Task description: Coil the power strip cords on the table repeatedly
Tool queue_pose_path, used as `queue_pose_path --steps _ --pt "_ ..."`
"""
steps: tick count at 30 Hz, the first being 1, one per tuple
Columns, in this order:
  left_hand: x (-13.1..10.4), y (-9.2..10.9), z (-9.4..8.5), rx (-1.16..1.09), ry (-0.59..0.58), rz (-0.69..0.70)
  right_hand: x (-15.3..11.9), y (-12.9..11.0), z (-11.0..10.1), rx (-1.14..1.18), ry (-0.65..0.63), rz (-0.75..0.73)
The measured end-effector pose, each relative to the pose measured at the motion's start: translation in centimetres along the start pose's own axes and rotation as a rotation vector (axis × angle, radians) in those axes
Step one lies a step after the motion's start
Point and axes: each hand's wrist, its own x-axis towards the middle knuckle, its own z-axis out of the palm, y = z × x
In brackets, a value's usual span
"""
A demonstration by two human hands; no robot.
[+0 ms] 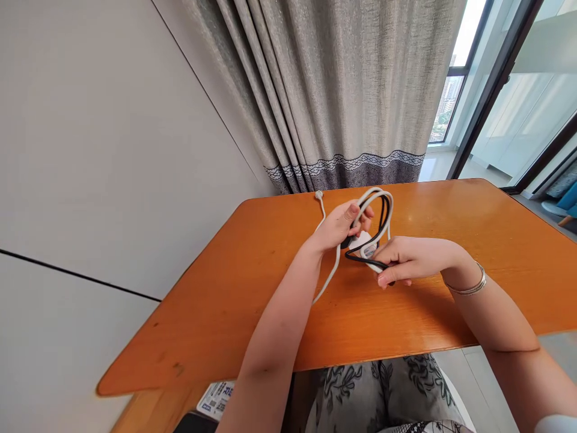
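The left hand [345, 224] is curled around the gathered loops of a white cable [390, 211] and a black cable [358, 258], while both are pinched near their lower bend between the thumb and fingers of the right hand [401, 258]. The loops are held above the middle of the wooden table [216, 300], with a pale flat piece [360, 239] partly hidden between the hands; what it is cannot be told. Little weight is to be expected; the cables are judged supple but springy, so spreading is likely if the bundle is gripped at one point only. It is best held across all strands, with sharp bends avoided. The white plug [319, 195] is lying by the far edge, near the curtain [360, 90], where a snag could be caused. Open room is left on the tabletop at both sides; the near edge is closer to the forearms.
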Motion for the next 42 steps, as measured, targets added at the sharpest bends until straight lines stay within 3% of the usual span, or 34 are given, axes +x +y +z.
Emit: queue_pose_path --steps 3,7,13,18,22,27,32,34,37,42 --pt "0.0 -0.4 1.3 -0.092 -0.09 -0.021 0.1 0.7 -0.2 0.244 0.14 -0.16" --pt "0.0 -0.8 1.7 -0.165 -0.087 -0.009 1.1 1.0 0.1 0.471 0.344 -0.264" --pt "-0.1 -0.9 0.9 -0.088 -0.112 -0.008 2.5 0.8 0.5 0.655 0.703 -0.282" --pt "-0.1 -0.3 2.3 0.037 -0.171 -0.111 2.1 0.8 -0.7 0.719 0.969 -0.29" --pt "-0.1 -0.2 3.3 0.152 -0.085 -0.138 1.1 1.5 -2.3 0.568 1.044 -0.228" --pt "0.0 -0.2 2.9 0.136 -0.15 -0.191 0.5 3.4 -3.8 0.001 1.28 -0.084" --pt "0.2 -0.2 2.1 0.137 -0.168 -0.173 1.6 4.9 -3.6 -0.329 1.531 -0.154" --pt "0.3 -0.3 1.9 0.153 -0.187 -0.174 1.7 4.8 -3.3 -0.466 1.526 -0.189" --pt "0.3 -0.4 1.7 0.161 -0.231 -0.186 1.5 4.6 -3.1 -0.646 1.375 -0.226" --pt "0.2 -0.7 1.2 0.072 -0.204 -0.2 1.1 5.4 -3.7 -0.539 1.12 -0.321"
